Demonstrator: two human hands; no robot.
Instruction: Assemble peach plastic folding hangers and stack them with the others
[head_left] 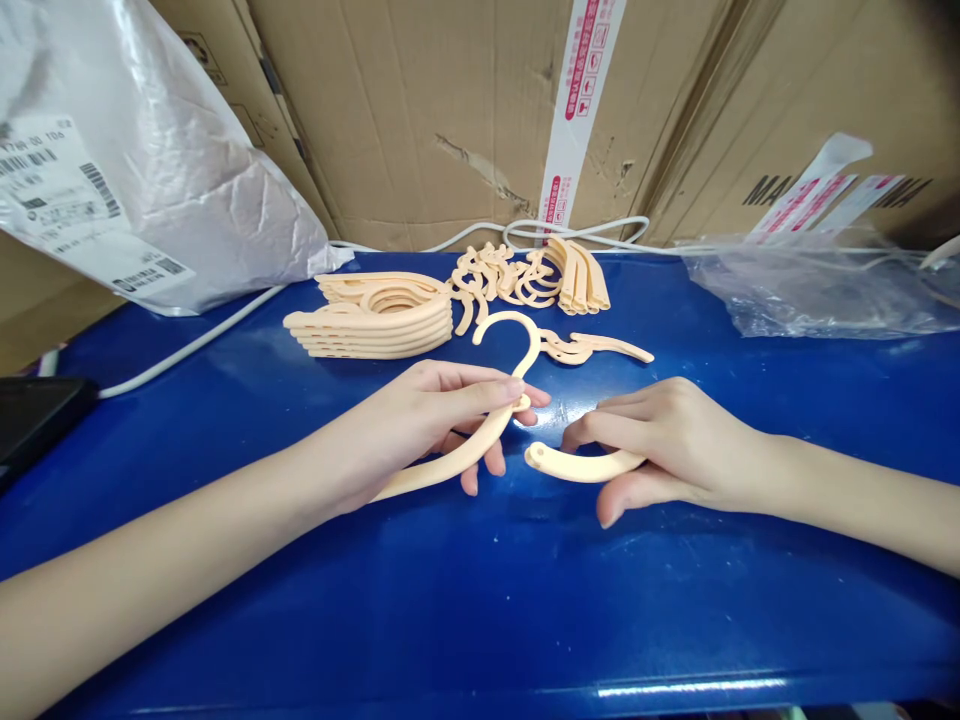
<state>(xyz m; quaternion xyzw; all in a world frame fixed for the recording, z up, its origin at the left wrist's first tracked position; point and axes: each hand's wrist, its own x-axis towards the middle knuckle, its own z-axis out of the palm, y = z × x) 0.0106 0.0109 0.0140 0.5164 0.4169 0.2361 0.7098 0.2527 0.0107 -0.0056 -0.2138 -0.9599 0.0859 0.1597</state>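
Behind the bench's (480, 610) near edge, left hand (450, 395) pinched a hooked hanger piece (472, 450), seemingly steadying its joint; right hand (667, 440) gripped a hanger arm (581, 466)

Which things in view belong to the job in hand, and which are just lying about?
Likely in the job:
- hooked piece, left hand
- curved piece, right hand
- stack
- loose pieces

Likely just lying about:
- bag
- cable
- boxes
- plastic
- black device

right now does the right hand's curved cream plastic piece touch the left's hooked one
No, blue tabletop shows between the curved piece in the right hand and the hooked piece in the left hand.
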